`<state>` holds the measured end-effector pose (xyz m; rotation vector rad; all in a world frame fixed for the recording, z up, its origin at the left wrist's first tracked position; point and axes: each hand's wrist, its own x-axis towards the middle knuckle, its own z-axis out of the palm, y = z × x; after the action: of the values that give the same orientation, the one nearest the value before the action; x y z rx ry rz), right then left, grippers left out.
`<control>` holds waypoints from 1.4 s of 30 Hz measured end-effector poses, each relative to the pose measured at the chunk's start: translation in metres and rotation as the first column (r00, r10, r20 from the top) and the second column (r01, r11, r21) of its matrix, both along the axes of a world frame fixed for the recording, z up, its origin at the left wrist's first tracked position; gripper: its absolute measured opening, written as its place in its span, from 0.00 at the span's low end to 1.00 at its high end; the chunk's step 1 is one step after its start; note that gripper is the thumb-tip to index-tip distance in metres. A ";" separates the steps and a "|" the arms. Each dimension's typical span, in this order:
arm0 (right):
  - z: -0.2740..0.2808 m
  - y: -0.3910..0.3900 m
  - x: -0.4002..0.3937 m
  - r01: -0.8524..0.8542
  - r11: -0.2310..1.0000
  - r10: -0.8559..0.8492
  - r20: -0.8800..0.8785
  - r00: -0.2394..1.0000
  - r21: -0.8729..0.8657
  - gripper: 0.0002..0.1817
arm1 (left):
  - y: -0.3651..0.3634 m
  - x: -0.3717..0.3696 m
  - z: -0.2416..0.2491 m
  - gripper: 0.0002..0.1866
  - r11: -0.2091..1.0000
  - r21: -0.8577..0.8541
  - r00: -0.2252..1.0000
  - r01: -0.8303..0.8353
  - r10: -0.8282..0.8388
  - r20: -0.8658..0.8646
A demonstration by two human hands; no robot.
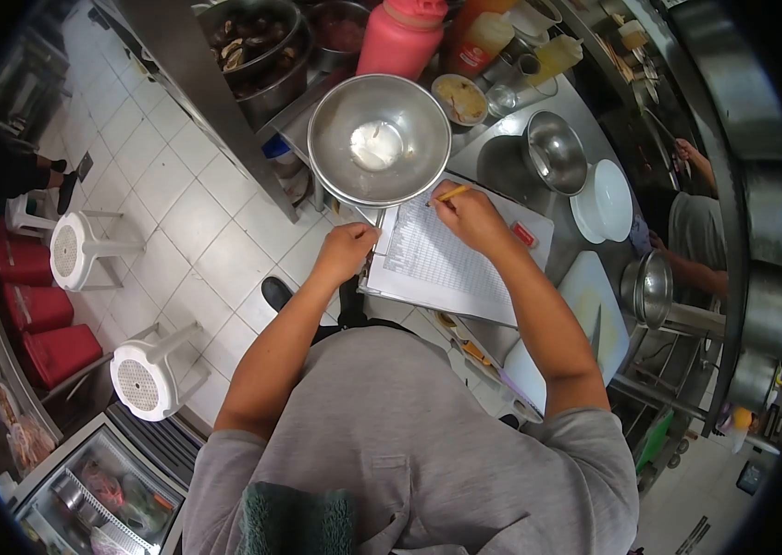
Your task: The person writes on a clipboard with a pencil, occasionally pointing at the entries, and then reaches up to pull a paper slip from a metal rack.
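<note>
Checklist sheet (437, 259) lies on the steel counter (502, 166), just below the big steel bowl (379, 139). My right hand (470, 215) is closed around a yellow pencil (449, 194), tip down at the sheet's top edge, beside the bowl rim. My left hand (347, 252) is curled on the sheet's left edge, pinning it. Step looks like marking an entry near the top. Next move likely calls for sliding the pencil down the rows while the sheet is kept pinned. Right of the sheet: smaller steel bowl (555, 151), white plates (604, 199), cutting board (585, 314). Another person's arm (696, 162) farther right.
</note>
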<state>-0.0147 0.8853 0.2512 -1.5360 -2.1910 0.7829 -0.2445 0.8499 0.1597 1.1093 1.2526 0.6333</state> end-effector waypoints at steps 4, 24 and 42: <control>0.003 -0.002 0.002 0.007 1.000 -0.007 0.017 1.000 -0.022 0.04 | -0.001 0.000 -0.002 0.15 1.000 -0.008 1.000 -0.020 0.020 0.015; 0.004 -0.004 0.003 0.008 0.999 -0.009 -0.005 1.000 -0.036 0.04 | -0.001 0.001 0.007 0.13 0.999 -0.030 1.000 -0.010 0.011 0.025; 0.084 -0.079 -0.027 -0.197 0.642 0.139 -0.140 0.980 -0.741 0.16 | -0.034 0.004 0.120 0.16 0.966 -0.198 0.836 0.167 -0.032 0.548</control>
<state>-0.0416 0.8062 0.3352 -1.5793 -2.0647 1.9812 -0.2406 0.8161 0.2794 0.7144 0.7457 0.6402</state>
